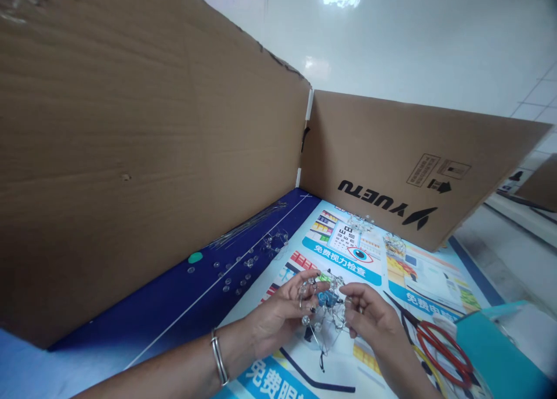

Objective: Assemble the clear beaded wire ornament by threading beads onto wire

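Between my two hands is a tangled piece of silvery wire strung with clear beads (335, 312), with a bent wire end hanging below it. My left hand (282, 309), with a metal bangle on its wrist, holds the piece from the left, fingers curled around part of it. From the right, my right hand (376, 318) closes its thumb and fingers at the piece's edge. Exactly what the right fingertips pinch is too small to make out. Something blue shows through the middle of the wires.
Loose clear beads (249, 263), a green disc (195, 258) and straight wires (248, 224) lie on the left. More beaded pieces (394, 244) rest at the back. Red-handled scissors (444, 352) lie right, beside a teal box (500, 352). Cardboard walls (174, 109) stand left and behind.
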`<state>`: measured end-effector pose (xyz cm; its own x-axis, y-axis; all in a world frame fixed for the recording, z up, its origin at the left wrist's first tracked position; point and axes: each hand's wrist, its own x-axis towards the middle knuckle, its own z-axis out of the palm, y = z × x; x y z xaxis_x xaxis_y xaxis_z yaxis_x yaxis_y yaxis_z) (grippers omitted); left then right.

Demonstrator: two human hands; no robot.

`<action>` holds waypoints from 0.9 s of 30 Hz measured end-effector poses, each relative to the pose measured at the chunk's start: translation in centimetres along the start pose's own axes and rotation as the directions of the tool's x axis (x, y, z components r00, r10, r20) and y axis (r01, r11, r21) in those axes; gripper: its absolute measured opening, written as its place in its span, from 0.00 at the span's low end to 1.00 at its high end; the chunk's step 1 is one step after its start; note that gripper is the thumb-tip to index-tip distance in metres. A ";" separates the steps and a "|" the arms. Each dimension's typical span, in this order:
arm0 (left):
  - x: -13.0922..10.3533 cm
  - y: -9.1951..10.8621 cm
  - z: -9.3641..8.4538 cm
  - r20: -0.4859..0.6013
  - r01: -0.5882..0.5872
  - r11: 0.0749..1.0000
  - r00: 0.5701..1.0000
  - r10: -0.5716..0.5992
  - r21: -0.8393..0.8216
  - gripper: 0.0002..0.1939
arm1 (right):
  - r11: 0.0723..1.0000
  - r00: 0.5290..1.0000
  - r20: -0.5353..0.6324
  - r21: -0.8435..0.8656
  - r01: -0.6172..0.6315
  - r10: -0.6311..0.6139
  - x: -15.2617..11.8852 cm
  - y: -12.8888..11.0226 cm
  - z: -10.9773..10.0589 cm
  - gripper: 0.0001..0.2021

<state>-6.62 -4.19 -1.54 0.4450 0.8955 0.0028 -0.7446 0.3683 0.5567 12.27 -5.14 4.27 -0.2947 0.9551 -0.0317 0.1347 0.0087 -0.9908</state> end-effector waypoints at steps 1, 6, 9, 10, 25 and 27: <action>0.0 0.0 0.0 0.003 0.000 1.000 1.000 0.000 0.003 0.32 | 1.000 1.000 0.006 0.007 0.005 -0.005 0.1 0.1 0.0 0.12; 0.1 0.3 -0.4 0.016 0.021 0.999 1.000 -0.021 0.044 0.29 | 1.000 1.000 0.019 0.021 -0.018 0.018 0.5 0.7 -0.1 0.12; 0.0 0.5 -0.4 -0.002 0.022 0.994 1.000 -0.021 0.106 0.27 | 0.997 0.999 0.004 -0.053 -0.051 0.051 0.6 0.9 -0.2 0.14; 0.0 0.6 -0.3 -0.012 0.017 0.992 1.000 -0.016 0.128 0.27 | 0.995 0.998 -0.002 -0.083 -0.061 0.061 0.6 1.0 -0.3 0.14; 0.0 0.8 -0.2 -0.031 0.031 0.969 0.999 -0.024 0.243 0.26 | 0.948 0.998 -0.020 -0.314 0.050 -0.059 0.6 1.6 -0.2 0.13; 0.1 0.7 -0.2 -0.031 0.026 0.966 0.999 -0.018 0.259 0.26 | 0.932 0.996 -0.018 -0.353 0.077 -0.089 0.6 1.8 -0.2 0.14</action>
<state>-7.26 -3.80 -1.31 0.4428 0.8960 -0.0331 -0.5790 0.3139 0.7525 12.56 -4.49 2.53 -0.2885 0.9557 0.0591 0.4373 0.1864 -0.8798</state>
